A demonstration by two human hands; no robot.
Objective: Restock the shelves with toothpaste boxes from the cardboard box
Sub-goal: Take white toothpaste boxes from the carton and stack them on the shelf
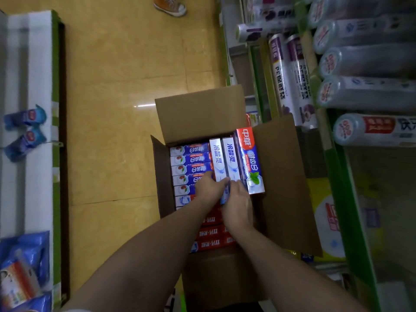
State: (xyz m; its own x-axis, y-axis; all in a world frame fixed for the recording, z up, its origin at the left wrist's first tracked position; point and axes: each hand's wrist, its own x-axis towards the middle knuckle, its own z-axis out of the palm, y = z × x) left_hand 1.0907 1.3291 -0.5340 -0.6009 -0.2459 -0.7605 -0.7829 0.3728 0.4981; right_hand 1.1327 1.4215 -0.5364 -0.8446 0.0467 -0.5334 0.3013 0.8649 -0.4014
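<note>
1. Yellow floor tiles [126, 91] run between two green-edged shelf units, and an open cardboard box [279, 176] stands on them just beside the right-hand shelves [337, 176].
2. Nearest in the box lie red toothpaste boxes [211, 235], flat, their long axes running left to right; at least three rows show, with more hidden under the forearms.
3. Both hands meet over the middle of the box. The left hand [208, 188] has its fingers curled against the near end of a white toothpaste box [216, 161]. The right hand [238, 206] wraps round the near ends of the second white box [231, 161] and the pack beside it; the exact grip is blurred.
4. Three boxes are raised from the stack, long axes pointing away from the person: two white, one red-and-blue box [251, 161].
5. Left of them lie blue toothpaste boxes [191, 164], five counted, long axes left to right.
6. Farther off, wrapped rolls [364, 61] fill the right shelves, and an orange shoe [170, 6] stands on the floor.
</note>
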